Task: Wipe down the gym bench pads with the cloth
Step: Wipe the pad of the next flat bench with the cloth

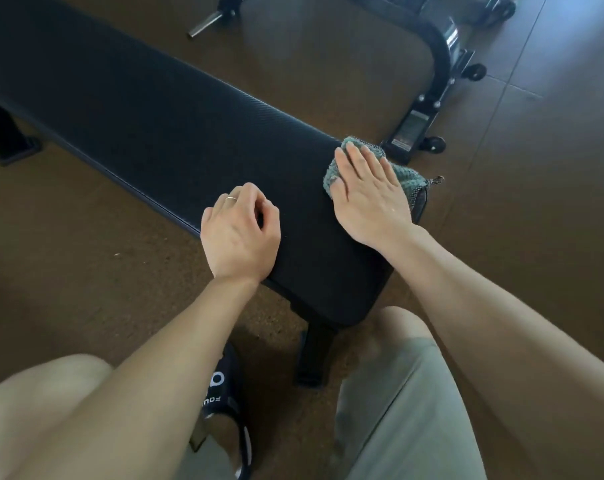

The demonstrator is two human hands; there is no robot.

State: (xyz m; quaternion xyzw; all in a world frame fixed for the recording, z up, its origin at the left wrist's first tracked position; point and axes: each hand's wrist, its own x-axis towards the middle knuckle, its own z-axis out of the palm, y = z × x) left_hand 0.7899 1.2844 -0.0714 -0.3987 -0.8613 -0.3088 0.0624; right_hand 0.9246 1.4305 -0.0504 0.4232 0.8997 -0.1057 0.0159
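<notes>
The right hand (366, 194) lies flat with its fingers straight, pressing down on the cloth (402, 174). The cloth is green-grey and bunched, and it sits on the far right edge of the bench pad (148, 116), with a bit hanging over the side. The left hand (240, 230) rests on the pad near the front edge, well apart from the cloth. Its fingers are loosely curled and hold nothing. A thin ring (230, 198) is on one finger.

The pad is long, black and ribbed, and runs away to the upper left. A black bench leg (311, 355) stands under its near end.

Down low, a black sandal (229, 403) shows white letters, but they are too cut off to read. Grey-green shorts (397, 410) cover the right knee.

Beyond the bench, a black machine frame (439, 64) with small wheels stands on the brown floor (535, 202). It has a sticker (409, 128), too small to read. A metal bar end (207, 22) lies further back.
</notes>
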